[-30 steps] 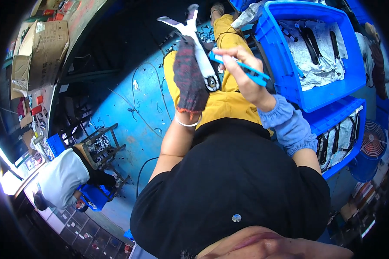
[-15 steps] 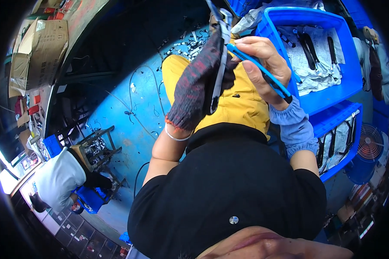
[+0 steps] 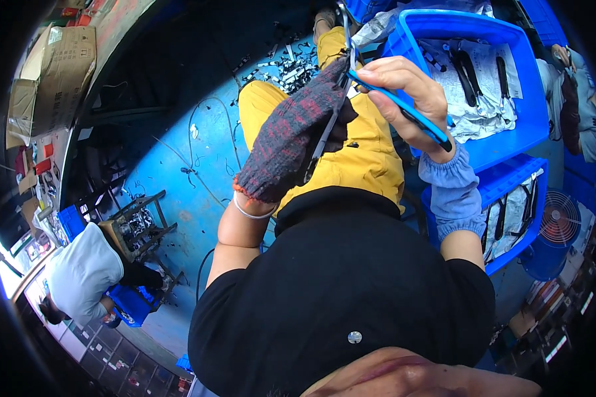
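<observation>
My left hand [image 3: 288,132], in a dark grey and red knit glove with an orange cuff, is closed round a long slim metal hand tool [image 3: 349,45]. Its bright end sticks up past my fingers, and a darker end runs down along the palm; its exact kind cannot be made out. In my bare right hand [image 3: 420,99], above a blue-grey oversleeve, is a blue utility knife [image 3: 404,107] with a black end. The knife's front end meets the metal tool just beyond my gloved fingertips; its blade is too small to see.
At the right, a blue bin [image 3: 503,147] holds black-handled metal tools on crumpled wrapping. A second blue bin [image 3: 518,250] with similar tools stands nearer, beside a fan [image 3: 559,218]. Black and white scraps [image 3: 288,73] litter the blue floor. A seated person [image 3: 86,271] works at left.
My left hand has shifted slightly down and left, tilting the metal tool. My right hand has come a little lower with the knife, which still meets the tool.
</observation>
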Demonstrator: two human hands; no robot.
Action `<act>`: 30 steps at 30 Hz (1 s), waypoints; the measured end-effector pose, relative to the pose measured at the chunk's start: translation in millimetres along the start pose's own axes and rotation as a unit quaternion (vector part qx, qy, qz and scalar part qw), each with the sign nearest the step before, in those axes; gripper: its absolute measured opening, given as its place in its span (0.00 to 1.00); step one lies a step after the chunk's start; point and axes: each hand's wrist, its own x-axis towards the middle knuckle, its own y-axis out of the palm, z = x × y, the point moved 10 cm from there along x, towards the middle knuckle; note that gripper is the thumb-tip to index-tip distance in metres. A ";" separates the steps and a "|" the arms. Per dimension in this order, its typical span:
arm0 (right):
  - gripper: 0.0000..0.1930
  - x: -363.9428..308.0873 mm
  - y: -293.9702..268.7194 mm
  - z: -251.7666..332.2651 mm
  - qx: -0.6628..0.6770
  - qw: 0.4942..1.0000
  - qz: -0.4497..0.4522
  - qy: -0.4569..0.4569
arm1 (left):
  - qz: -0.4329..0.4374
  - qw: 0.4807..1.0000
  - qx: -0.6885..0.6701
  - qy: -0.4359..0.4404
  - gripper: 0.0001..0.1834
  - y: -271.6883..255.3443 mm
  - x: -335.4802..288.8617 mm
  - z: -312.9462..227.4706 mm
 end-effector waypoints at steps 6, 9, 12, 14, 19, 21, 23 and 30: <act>0.10 -1.2 13.9 -7.5 0.021 0.998 -0.010 0.063 | -0.075 0.954 -0.283 -0.061 0.25 1.2 1.6 24.3; 0.09 -6.1 20.5 -27.8 0.114 0.972 -0.104 0.176 | -0.134 0.982 -0.102 0.082 0.29 -9.7 10.7 15.8; 0.10 -3.9 30.1 -19.0 0.064 0.978 -0.115 0.159 | -0.184 0.959 0.005 0.216 0.28 -17.7 9.6 7.3; 0.10 -3.7 29.7 -13.2 0.050 0.980 -0.131 0.141 | -0.220 0.935 0.072 0.268 0.29 -21.1 5.1 4.7; 0.08 -13.1 41.7 8.7 0.017 0.991 -0.075 0.108 | -0.251 0.923 -0.053 0.286 0.29 -34.8 6.2 11.2; 0.10 -20.2 48.9 20.2 -0.005 0.995 -0.047 0.087 | -0.245 0.915 -0.129 0.293 0.25 -37.9 6.8 10.3; 0.11 -31.4 54.0 26.7 0.017 0.994 -0.033 0.099 | -0.273 0.909 -0.161 0.270 0.27 -44.3 6.5 12.6; 0.17 -45.0 70.3 36.8 0.062 0.994 0.033 0.082 | -0.335 0.875 -0.308 0.165 0.23 -60.2 4.1 30.6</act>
